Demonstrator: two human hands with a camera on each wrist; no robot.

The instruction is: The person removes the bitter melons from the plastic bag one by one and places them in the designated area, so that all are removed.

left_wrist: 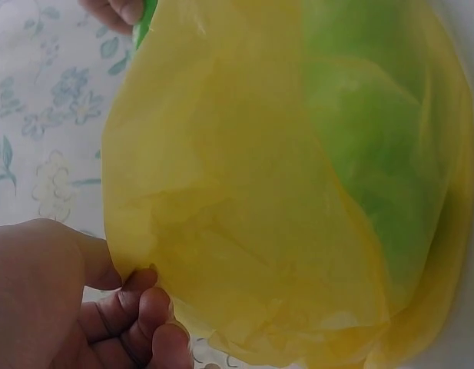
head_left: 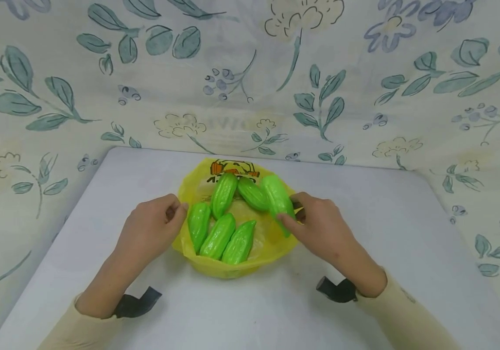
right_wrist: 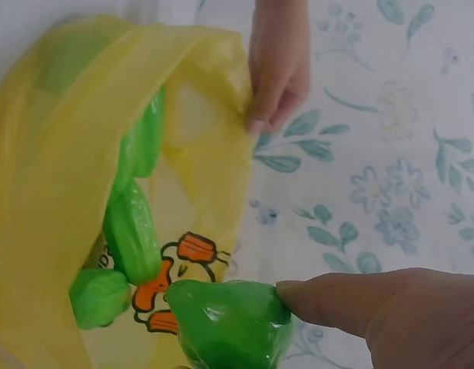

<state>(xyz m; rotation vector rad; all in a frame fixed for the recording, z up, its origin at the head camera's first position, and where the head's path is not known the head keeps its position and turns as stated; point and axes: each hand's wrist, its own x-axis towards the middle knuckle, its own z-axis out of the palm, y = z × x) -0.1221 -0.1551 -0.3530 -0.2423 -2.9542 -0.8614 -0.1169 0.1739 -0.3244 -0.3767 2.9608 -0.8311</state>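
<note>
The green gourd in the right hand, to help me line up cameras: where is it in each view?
Head: the gourd is just right of centre, in the right hand.
Left wrist: gourd sliver, top edge, left of centre.
Right wrist: gourd at bottom centre.
Shared landmark: the yellow bag.

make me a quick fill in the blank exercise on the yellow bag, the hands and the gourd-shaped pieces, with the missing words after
1. The hand pinching the edge of the yellow bag is the person's ____ one.
2. The gourd-shaped pieces are all coloured ____.
3. Counting the one held in the right hand, the head view shows ____ of these pieces.

Missing words: left; green; six.
</note>
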